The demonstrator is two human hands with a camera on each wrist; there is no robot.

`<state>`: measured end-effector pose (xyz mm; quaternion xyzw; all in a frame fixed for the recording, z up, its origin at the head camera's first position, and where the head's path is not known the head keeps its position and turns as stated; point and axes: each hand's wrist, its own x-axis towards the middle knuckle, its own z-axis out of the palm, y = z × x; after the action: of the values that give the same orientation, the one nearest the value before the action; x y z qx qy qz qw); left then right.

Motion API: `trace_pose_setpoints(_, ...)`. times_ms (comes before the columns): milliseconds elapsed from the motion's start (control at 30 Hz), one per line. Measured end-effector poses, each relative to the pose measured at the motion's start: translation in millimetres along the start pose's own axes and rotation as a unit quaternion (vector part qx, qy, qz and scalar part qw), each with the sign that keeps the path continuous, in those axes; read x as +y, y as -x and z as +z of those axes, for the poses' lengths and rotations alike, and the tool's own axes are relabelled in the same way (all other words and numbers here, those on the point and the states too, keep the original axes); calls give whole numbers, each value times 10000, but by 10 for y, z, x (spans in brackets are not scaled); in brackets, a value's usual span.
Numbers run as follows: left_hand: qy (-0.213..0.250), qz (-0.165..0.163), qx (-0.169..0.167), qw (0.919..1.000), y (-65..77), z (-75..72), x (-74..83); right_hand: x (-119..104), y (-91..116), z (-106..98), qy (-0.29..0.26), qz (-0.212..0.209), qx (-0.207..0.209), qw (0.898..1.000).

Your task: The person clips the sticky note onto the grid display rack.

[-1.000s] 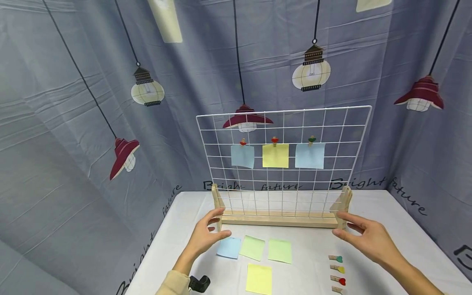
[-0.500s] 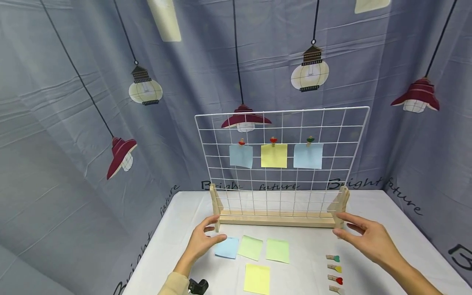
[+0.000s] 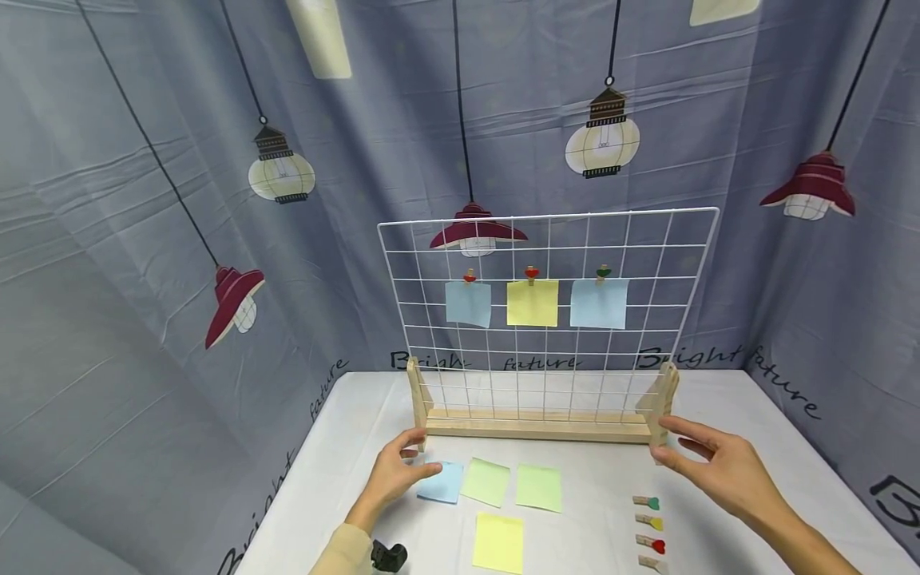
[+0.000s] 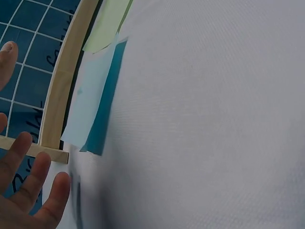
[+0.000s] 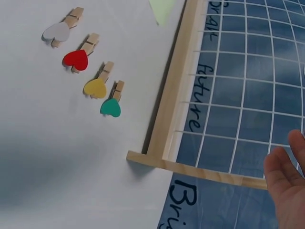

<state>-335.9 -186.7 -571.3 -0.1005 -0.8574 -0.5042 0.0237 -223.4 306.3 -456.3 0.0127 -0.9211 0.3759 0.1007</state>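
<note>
A white wire grid panel (image 3: 546, 367) stands upright in a wooden base (image 3: 539, 429) with a side piece at each end. Small heart pegs clip two blue notes, the left one (image 3: 469, 304) and the right one (image 3: 599, 303), and a yellow note (image 3: 533, 303) between them to the grid. My left hand (image 3: 394, 473), fingers spread, is by the base's left end; its thumb overlaps a blue note (image 3: 447, 484) on the table in the head view. At the right end, my right hand (image 3: 726, 469) has loosely bent fingers, with fingertips right at the wooden side piece (image 5: 200, 170).
Two green notes, one (image 3: 485, 482) beside the other (image 3: 539, 488), and a yellow note (image 3: 499, 543) lie on the white table (image 3: 575, 511). Several heart clothespins (image 3: 650, 546) form a column at right. A black object (image 3: 389, 557) is by the left sleeve. Patterned cloth (image 3: 402, 120) hangs behind.
My left hand has drawn slightly back from the base's left end, toward the front of the table. The right hand stays at the right end. The head view has shifted a little.
</note>
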Motion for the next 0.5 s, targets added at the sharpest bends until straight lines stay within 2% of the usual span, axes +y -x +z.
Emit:
trace_pose_setpoints(300, -289, 41, 84, 9995, 18, 62, -80, 19, 21, 8, -6, 60, -40, 10000)
trace_pose_setpoints(500, -554, -141, 148, 9983, 16, 104, -122, 51, 37, 25, 27, 58, -20, 10000)
